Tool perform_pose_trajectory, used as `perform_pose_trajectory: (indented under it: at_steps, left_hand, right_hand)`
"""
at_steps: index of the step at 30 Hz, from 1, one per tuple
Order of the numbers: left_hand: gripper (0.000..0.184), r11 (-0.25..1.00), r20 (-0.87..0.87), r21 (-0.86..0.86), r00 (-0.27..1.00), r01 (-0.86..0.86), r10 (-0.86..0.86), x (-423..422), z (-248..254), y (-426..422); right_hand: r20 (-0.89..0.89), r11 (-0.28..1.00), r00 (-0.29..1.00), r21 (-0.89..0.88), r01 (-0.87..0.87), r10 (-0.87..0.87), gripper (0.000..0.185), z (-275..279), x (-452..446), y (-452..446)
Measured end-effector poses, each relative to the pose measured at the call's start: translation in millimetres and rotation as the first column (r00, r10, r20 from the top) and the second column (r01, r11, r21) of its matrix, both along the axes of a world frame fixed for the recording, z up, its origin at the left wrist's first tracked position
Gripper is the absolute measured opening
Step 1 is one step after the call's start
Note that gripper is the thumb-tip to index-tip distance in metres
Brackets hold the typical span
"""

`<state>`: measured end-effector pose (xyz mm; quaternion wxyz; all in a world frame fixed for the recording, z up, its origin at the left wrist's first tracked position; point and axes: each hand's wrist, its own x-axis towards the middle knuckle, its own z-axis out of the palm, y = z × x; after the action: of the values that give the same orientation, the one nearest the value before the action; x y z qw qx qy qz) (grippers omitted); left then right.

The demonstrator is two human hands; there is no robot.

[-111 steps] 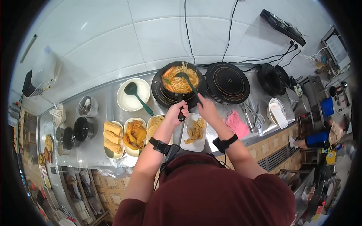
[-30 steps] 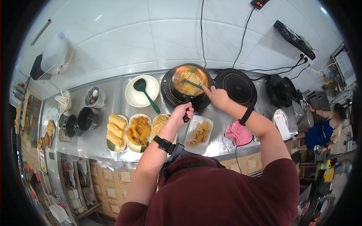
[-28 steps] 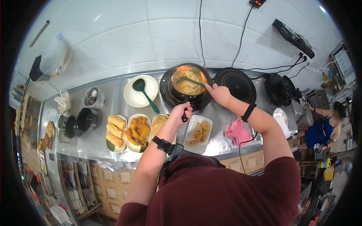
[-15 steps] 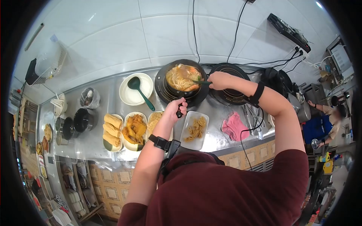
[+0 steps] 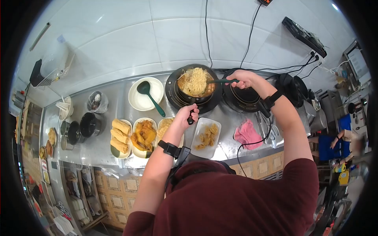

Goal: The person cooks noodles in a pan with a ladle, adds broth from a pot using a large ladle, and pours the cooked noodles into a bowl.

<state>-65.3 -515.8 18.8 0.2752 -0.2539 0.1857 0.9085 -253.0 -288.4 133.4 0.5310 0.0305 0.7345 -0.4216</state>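
Observation:
My left hand (image 5: 188,115) is wrapped round the black handle of a pot of noodles (image 5: 195,82), which sits on the left induction cooker (image 5: 171,93). A green utensil (image 5: 221,81) is in my right hand (image 5: 243,79), over the right cooker (image 5: 242,97); its far end is hidden among the noodles. Left of the pot, a green ladle (image 5: 151,98) rests in a white bowl (image 5: 136,103). Nearer to me are a white tray (image 5: 213,148) of fried pieces (image 5: 208,136), and dishes with rolls (image 5: 120,136) and fried chicken (image 5: 143,135).
A pink cloth (image 5: 247,134) lies right of the tray, with metal tongs beside it. Black pots (image 5: 90,124) stand at the left, and more black pans (image 5: 291,89) at the right. A black cable hangs from my right wrist. Another person (image 5: 334,146) is at the far right.
My right hand has moved right, from above the pot handle to over the right cooker, still with the green utensil. The noodles are now heaped up in the pot. The other person has shifted posture.

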Motion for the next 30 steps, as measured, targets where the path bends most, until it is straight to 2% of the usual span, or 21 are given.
perform_pose_trajectory:
  at_steps: [2, 4, 6, 7, 8, 10, 13, 16, 19, 22, 25, 26, 29, 30]
  left_hand:
    - [0.010, 1.000, 0.007, 0.008, 1.000, 0.010, -0.010, -1.4, -1.5, -0.7]
    - [0.010, 1.000, 0.010, 0.004, 1.000, 0.013, -0.013, -0.6, -0.8, -0.5]
    - [0.010, 1.000, 0.008, -0.008, 1.000, 0.009, -0.009, 0.3, 1.6, -0.2]
    - [0.010, 1.000, 0.004, -0.009, 1.000, 0.012, -0.012, -0.1, 0.7, -0.3]
    - [0.010, 1.000, -0.001, -0.009, 1.000, 0.014, -0.014, -0.6, -1.4, -0.7]
    - [0.010, 1.000, -0.003, -0.006, 1.000, 0.013, -0.013, -0.6, -2.1, -1.0]
    - [0.010, 1.000, 0.003, -0.010, 1.000, 0.002, -0.002, 0.8, 0.7, -0.7]
    - [0.011, 1.000, 0.005, -0.020, 1.000, -0.006, 0.007, 1.7, 0.9, 0.7]
    - [0.011, 1.000, 0.020, 0.001, 1.000, -0.004, 0.004, 0.6, 0.3, -0.2]
    - [0.011, 1.000, 0.032, -0.002, 0.999, -0.001, 0.001, 2.4, 0.7, 1.0]
    - [0.012, 1.000, 0.011, -0.020, 1.000, -0.003, 0.003, -1.3, -0.6, -0.4]
    - [0.012, 1.000, 0.017, -0.014, 1.000, -0.008, 0.008, -0.3, 1.8, -0.2]
    - [0.012, 1.000, 0.026, 0.016, 1.000, 0.005, -0.005, 1.5, -1.1, 1.0]
    - [0.012, 1.000, 0.022, 0.019, 1.000, 0.006, -0.007, 1.6, -2.2, 0.8]
  right_hand:
    - [-0.278, 0.961, 0.935, 0.226, -0.158, 0.219, 0.026, 12.1, 3.7, -6.8]
    - [-0.448, 0.836, 0.746, 0.481, -0.263, 0.493, 0.025, 18.5, 7.1, -16.3]
    - [-0.661, 0.743, 0.347, 0.629, -0.228, 0.666, 0.019, 10.3, 10.7, -21.4]
    - [-0.693, 0.700, 0.109, 0.692, -0.179, 0.713, 0.017, 8.8, 13.3, -25.0]
    - [-0.679, 0.683, 0.074, 0.719, -0.131, 0.730, 0.015, 9.8, 15.2, -26.1]
    - [-0.644, 0.644, 0.006, 0.765, -0.033, 0.765, 0.017, 45.5, 47.4, -38.4]
    - [-0.579, 0.581, -0.082, 0.814, 0.002, 0.811, 0.019, 72.7, 75.9, -44.5]
    - [-0.624, 0.622, -0.067, 0.781, -0.057, 0.778, 0.024, 68.3, 105.8, -49.3]
    - [-0.725, 0.719, -0.009, 0.685, -0.119, 0.689, 0.034, 13.2, 102.8, -48.2]
    - [-0.856, 0.862, 0.105, 0.502, -0.067, 0.506, 0.037, -8.4, 91.4, -40.4]
    - [-0.945, 0.949, 0.117, 0.311, 0.048, 0.304, 0.036, -18.0, 98.3, -31.0]
    - [-0.964, 0.962, 0.070, 0.263, 0.068, 0.258, 0.036, -28.7, 100.5, -30.5]
    - [-0.969, 0.960, 0.051, 0.247, 0.130, 0.242, 0.038, -61.4, 115.5, -34.6]
    - [-0.959, 0.954, 0.039, 0.284, 0.095, 0.282, 0.038, -78.6, 118.6, -30.3]
